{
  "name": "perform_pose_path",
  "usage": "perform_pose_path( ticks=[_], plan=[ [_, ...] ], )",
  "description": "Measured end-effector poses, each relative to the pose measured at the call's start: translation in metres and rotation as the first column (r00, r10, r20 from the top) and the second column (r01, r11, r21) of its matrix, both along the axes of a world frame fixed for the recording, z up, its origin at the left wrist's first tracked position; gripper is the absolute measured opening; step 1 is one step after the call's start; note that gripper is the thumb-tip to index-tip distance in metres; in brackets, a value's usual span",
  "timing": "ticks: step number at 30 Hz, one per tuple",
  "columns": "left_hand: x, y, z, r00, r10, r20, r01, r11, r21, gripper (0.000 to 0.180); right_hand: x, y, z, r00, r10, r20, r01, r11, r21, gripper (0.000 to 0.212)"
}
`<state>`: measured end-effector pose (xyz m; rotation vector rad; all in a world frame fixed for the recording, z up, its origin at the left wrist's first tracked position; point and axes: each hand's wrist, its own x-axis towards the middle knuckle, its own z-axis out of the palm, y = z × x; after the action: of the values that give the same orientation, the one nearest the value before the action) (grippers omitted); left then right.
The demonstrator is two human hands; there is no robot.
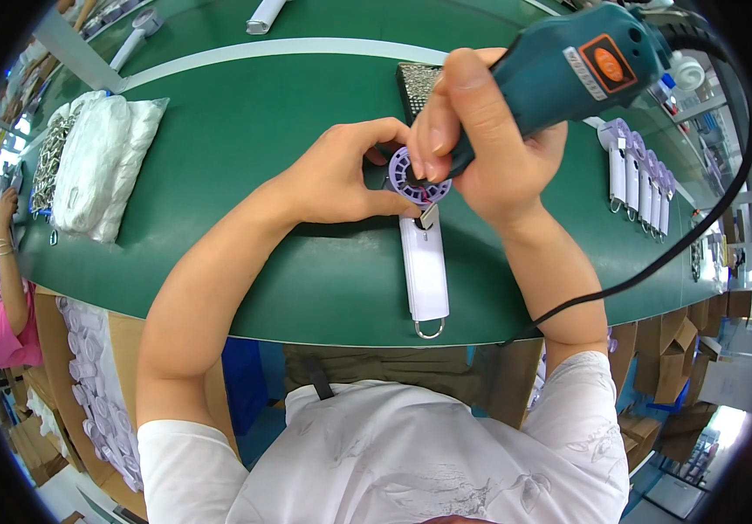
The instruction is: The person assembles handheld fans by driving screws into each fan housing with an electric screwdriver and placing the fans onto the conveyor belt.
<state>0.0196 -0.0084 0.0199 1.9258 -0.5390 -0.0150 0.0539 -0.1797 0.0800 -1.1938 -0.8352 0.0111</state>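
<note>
A small handheld fan [425, 266] lies on the green table with its white handle toward me and a metal ring at the handle's end. Its round purple head [398, 170] is under my hands. My left hand [341, 175] grips the fan head between thumb and fingers from the left. In my right hand [502, 140] is a teal electric screwdriver [568, 65], held tilted with its nose pointing down into the fan head. The tip is hidden behind my right fingers. A black cable runs from the tool's back round the right side.
A tray of small metal parts [415, 87] stands just beyond my hands. At left lies a clear plastic bag [105, 166] beside metal clips. Several finished-looking fans [642, 179] line up at right. A cardboard box [54, 349] of purple-white parts and a co-worker's pink sleeve [0, 306] are at left.
</note>
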Motion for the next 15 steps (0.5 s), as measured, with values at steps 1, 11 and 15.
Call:
perform_pose_path(
  ticks=[1, 11, 15],
  plan=[
    [0.0, 0.0, -0.001, 1.0, -0.009, 0.005, 0.009, 1.0, -0.004, 0.056, 0.0, 0.001, 0.0, 1.0, 0.006, 0.004, -0.006, 1.0, -0.018, 0.01],
    [0.005, 0.0, -0.007, 1.0, 0.003, -0.004, -0.004, 0.997, -0.073, 0.041, -0.002, 0.015, -0.006, 0.999, -0.012, 0.035, 0.016, 0.994, -0.104, 0.018],
    [0.005, 0.0, -0.003, 1.0, -0.017, 0.007, 0.017, 0.999, -0.049, 0.042, -0.003, 0.014, -0.006, 1.0, -0.018, 0.023, 0.02, 0.995, -0.1, 0.017]
  ],
)
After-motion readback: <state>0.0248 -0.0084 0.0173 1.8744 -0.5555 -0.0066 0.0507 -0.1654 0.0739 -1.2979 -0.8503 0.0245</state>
